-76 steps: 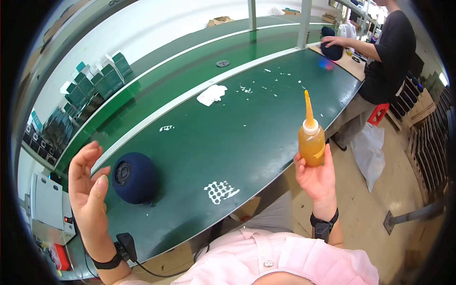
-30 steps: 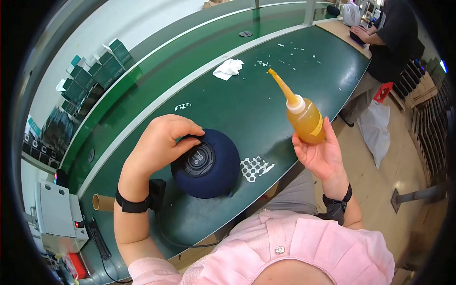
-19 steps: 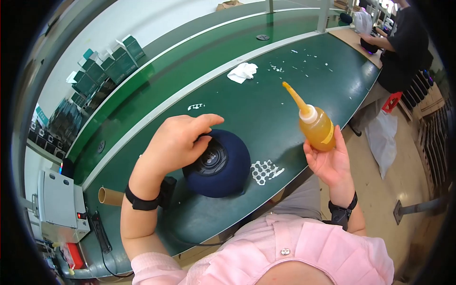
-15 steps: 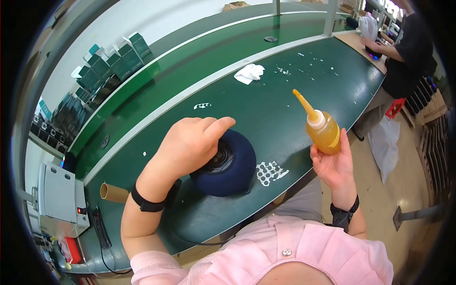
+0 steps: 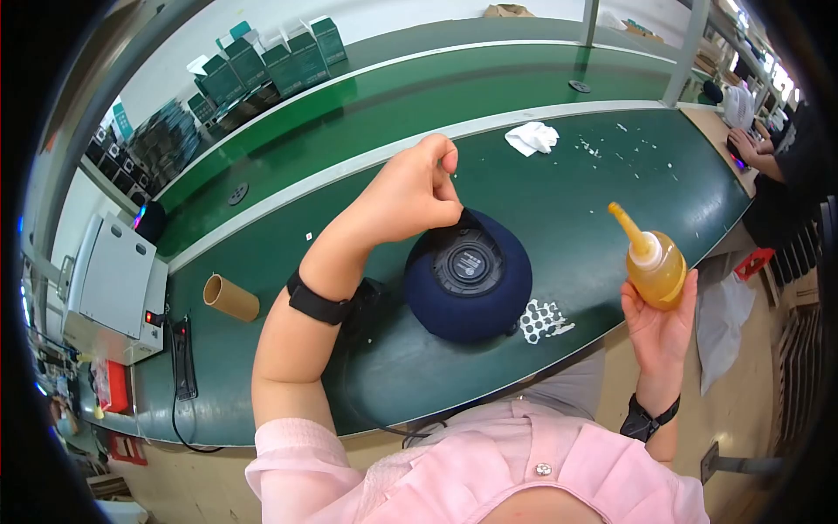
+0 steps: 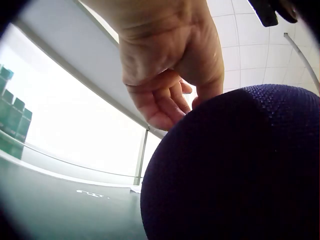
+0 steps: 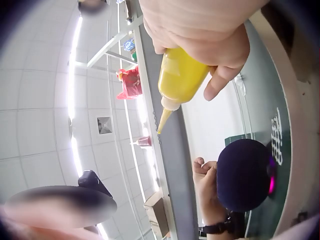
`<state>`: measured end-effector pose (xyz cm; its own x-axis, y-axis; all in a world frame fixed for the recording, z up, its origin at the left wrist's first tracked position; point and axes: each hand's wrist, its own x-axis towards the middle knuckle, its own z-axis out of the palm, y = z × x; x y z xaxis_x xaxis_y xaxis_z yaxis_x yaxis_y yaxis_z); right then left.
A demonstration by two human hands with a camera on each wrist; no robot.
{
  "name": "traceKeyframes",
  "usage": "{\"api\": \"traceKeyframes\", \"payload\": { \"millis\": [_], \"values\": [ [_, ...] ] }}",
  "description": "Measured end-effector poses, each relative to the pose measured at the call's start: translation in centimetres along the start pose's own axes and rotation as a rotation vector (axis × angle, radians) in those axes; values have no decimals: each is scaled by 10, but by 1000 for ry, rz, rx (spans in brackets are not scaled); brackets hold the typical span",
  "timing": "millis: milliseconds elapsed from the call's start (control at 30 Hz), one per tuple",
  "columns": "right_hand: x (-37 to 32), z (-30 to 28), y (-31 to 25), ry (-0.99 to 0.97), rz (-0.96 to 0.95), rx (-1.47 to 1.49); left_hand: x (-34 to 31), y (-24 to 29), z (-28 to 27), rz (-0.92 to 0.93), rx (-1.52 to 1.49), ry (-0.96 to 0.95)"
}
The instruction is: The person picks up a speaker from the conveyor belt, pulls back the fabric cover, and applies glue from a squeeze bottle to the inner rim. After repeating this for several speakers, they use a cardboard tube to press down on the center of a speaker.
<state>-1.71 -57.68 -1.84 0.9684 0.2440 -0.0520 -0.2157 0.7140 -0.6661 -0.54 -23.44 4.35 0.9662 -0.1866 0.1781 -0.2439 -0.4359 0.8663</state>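
Observation:
A round navy fabric-covered speaker [image 5: 471,310] sits on the green workbench, its black ringed base [image 5: 469,266] turned up toward the head view. At the far edge of that base my left hand [image 5: 406,196] pinches the fabric edge between thumb and fingers, and the cloth rises to a small peak there. The left wrist view shows the fingertips right at the speaker's curved top. My right hand [image 5: 661,330] holds a squeeze bottle [image 5: 661,278] of amber-yellow liquid, right of the speaker. Its long nozzle [image 5: 624,222] tilts up and left, apart from the speaker.
White perforated scrap [image 5: 543,322] lies beside the speaker, and crumpled white tissue [image 5: 532,138] farther back. A cardboard tube [image 5: 231,298] and a grey machine [image 5: 118,293] are at the left. Green boxes [image 5: 266,65] line the back shelf. Another person [image 5: 777,166] works at far right.
My left hand has come from beside the speaker onto its base and now lifts the fabric edge. The bottle, upright at first, has tilted left. The head view has turned.

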Motion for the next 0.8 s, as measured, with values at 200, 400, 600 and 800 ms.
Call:
{"api": "traceKeyframes", "payload": {
  "millis": [200,400,600,800],
  "values": [
    [-1,21,0,-31,-335,-272,-9,1,6,-238,-339,-13],
    [-4,10,3,-87,-519,-530,-18,3,12,-170,-175,82],
    [-5,21,13,-26,-552,-624,-18,0,12,-159,-215,68],
    [-3,27,19,8,-606,-708,-18,-4,12,-169,-258,91]
  ]
}}
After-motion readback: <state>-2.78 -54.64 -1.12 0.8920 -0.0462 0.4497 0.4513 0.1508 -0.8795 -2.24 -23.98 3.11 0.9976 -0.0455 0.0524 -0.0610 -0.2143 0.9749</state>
